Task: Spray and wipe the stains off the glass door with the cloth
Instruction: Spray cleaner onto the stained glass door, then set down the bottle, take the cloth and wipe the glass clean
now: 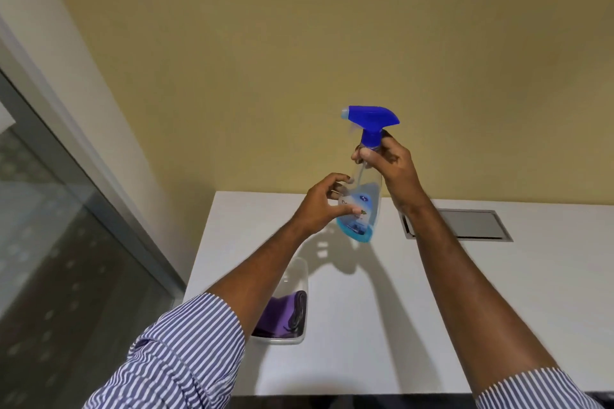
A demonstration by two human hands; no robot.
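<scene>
Early stage, by the look of it. Spray bottle (360,183) lifted clear of the white table (432,309), nozzle pointing left, roughly toward the glass door (50,242) at the left edge of view. No spray visible on the glass, no wiping under way. Stains not made out from here — pane shows only reflections and blur. Judged remaining: spraying, picking up the cloth, wiping — effectively the whole job.

Right hand (390,169) closed around the bottle's neck just under the blue trigger head (370,118); finger not on the trigger as far as can be seen. Left hand (324,202) half open, fingers curled loosely, thumb and fingertips at the lower body of the bottle beside the label — touching or just off it, cannot tell which. Not a full grip in any case. Little blue liquid left, pooled at the bottom.

Purple cloth (282,315) lying folded in a clear plastic tray (295,276) on the table, below and toward the wearer from the left hand, partly hidden by the left forearm. Untouched by either hand, well apart from the bottle.

Door off to the left of both hands, separated from the table by a grey frame (109,209). Recessed metal hatch (465,224) in the tabletop behind the right wrist.
</scene>
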